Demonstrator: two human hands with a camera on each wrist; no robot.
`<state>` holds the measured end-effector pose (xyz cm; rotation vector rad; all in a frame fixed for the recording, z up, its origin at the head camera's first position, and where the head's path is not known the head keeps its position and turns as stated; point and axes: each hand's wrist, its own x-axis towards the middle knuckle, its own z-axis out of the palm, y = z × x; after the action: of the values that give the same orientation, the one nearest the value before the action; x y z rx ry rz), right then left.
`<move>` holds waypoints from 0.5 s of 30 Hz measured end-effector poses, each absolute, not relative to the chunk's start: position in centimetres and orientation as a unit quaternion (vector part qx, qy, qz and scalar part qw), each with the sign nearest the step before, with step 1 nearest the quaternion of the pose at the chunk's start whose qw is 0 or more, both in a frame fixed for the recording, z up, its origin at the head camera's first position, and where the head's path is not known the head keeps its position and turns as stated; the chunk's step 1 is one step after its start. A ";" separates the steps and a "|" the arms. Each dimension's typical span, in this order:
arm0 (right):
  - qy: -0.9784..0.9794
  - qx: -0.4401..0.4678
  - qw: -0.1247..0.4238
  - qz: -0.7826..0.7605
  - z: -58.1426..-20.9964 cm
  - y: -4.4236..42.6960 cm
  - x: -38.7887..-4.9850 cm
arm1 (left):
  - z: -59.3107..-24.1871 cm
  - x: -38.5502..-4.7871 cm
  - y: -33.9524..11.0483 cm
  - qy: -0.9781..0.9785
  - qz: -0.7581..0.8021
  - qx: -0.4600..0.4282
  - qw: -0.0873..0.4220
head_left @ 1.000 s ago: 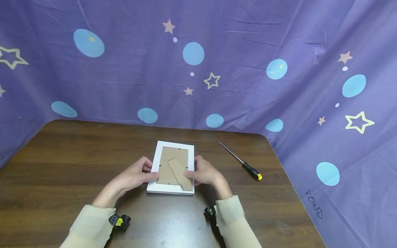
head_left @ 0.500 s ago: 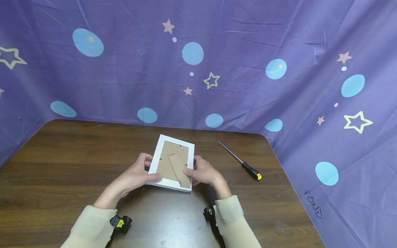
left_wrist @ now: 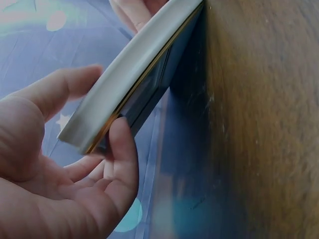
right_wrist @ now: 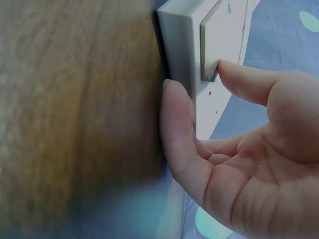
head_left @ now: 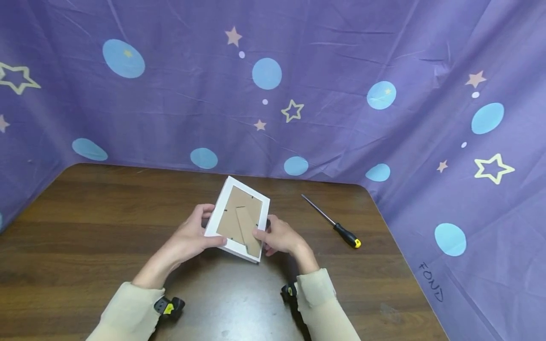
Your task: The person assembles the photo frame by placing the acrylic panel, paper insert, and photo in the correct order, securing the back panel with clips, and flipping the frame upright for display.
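A white picture frame (head_left: 220,211) is tilted over the table, its brown backing board (head_left: 228,222) and folded stand leg (head_left: 246,227) facing up. My left hand (head_left: 190,237) grips its left edge, thumb on the back and fingers underneath, as the left wrist view shows with the frame's side (left_wrist: 114,84) between thumb and fingers. My right hand (head_left: 279,235) holds the lower right side; in the right wrist view the thumb (right_wrist: 244,82) presses on the stand leg (right_wrist: 212,45) while the fingers curl beneath the rim. The front of the frame is mostly hidden.
A screwdriver (head_left: 330,221) with a black and yellow handle lies on the brown wooden table (head_left: 128,208) to the right of the frame. Behind and beside the table hangs a purple curtain (head_left: 324,71) with stars and blue dots.
The picture frame has turned clockwise, and its left side has risen from the table. My left hand has moved slightly up and right with it, while the right hand stays nearly in place.
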<state>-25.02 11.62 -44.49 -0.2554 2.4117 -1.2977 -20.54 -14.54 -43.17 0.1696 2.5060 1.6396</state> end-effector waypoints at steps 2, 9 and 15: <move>0.862 -0.091 0.191 -0.461 -44.5 11.6 -25.0 | -43.1 -20.5 -14.4 0.838 0.540 0.057 0.057; 0.870 -0.097 0.183 -0.447 -44.5 11.3 -24.8 | -42.7 -20.3 -13.6 0.855 0.516 0.058 -0.003; 0.877 -0.103 0.182 -0.433 -44.5 11.1 -24.9 | -42.6 -20.0 -12.7 0.873 0.480 0.057 -0.064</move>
<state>-24.85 11.13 -44.49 -0.2907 2.4747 -1.2231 -20.02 -12.74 -42.56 0.1879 2.8599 1.5740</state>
